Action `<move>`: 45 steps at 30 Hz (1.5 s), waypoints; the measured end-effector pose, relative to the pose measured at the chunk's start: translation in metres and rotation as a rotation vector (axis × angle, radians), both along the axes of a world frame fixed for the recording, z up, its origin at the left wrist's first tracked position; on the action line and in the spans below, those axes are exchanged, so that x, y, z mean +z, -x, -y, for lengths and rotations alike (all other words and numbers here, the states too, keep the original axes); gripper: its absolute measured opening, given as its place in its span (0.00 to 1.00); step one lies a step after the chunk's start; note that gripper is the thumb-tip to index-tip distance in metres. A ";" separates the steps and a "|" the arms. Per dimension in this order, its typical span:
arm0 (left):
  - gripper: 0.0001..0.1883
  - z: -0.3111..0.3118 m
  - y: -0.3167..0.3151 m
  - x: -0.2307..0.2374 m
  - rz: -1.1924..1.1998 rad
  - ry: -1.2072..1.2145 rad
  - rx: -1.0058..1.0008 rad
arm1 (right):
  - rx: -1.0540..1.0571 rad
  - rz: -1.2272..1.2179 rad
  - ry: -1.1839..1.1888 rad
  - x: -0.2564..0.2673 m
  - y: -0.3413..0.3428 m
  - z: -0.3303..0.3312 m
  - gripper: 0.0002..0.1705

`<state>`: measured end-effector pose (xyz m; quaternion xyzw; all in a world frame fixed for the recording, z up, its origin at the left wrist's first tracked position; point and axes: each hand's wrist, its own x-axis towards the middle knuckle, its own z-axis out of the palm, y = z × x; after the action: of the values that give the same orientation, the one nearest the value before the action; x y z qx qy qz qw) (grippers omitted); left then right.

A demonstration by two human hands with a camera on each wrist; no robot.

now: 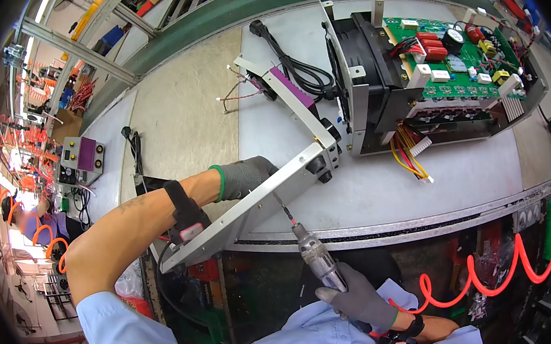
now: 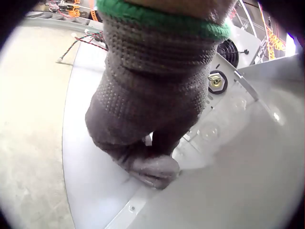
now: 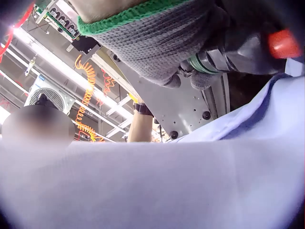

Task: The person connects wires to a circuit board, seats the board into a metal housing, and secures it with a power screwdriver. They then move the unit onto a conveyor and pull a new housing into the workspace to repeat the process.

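A grey metal casing [image 1: 243, 213] with a purple-striped front panel [image 1: 291, 90] stands tilted at the table's front edge. My gloved left hand [image 1: 248, 176] reaches behind its raised side. In the left wrist view, that hand's curled fingers [image 2: 155, 169] grip the casing's flanged edge [image 2: 127, 210]. My gloved right hand [image 1: 362, 299] grips a power screwdriver [image 1: 320, 260], angled up and away from my body. The screwdriver's thin bit [image 1: 283, 205] points at the casing's near edge. The right wrist view shows the glove [image 3: 157, 45] wrapped round the tool's dark body [image 3: 243, 52].
An open unit with a green circuit board [image 1: 468, 57] and black fan housing stands at the right. Black cable [image 1: 299, 71] lies beside it. A red coiled air hose [image 1: 488, 278] hangs at the right front. Another device [image 1: 81, 159] sits far left.
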<state>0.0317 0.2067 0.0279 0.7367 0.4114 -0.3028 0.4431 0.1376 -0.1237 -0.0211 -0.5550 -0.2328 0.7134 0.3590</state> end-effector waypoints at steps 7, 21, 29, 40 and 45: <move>0.19 -0.004 0.007 -0.014 0.029 -0.044 -0.133 | -0.005 -0.043 0.066 0.010 -0.002 -0.006 0.27; 0.10 0.003 0.003 -0.004 0.000 -0.028 0.044 | -0.037 -0.041 0.049 0.009 0.002 -0.005 0.25; 0.12 0.006 -0.001 0.000 -0.004 -0.058 0.044 | -0.025 -0.063 0.069 0.015 0.000 -0.006 0.23; 0.21 -0.011 0.005 -0.004 -0.151 -0.016 -0.263 | -0.024 -0.093 0.069 0.007 0.002 -0.005 0.23; 0.16 -0.014 0.010 -0.015 -0.046 -0.085 -0.259 | -0.033 -0.097 0.066 0.009 0.006 -0.005 0.24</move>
<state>0.0212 0.2202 0.0134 0.7946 0.3353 -0.3566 0.3592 0.1319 -0.1186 -0.0126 -0.5352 -0.1821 0.7407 0.3630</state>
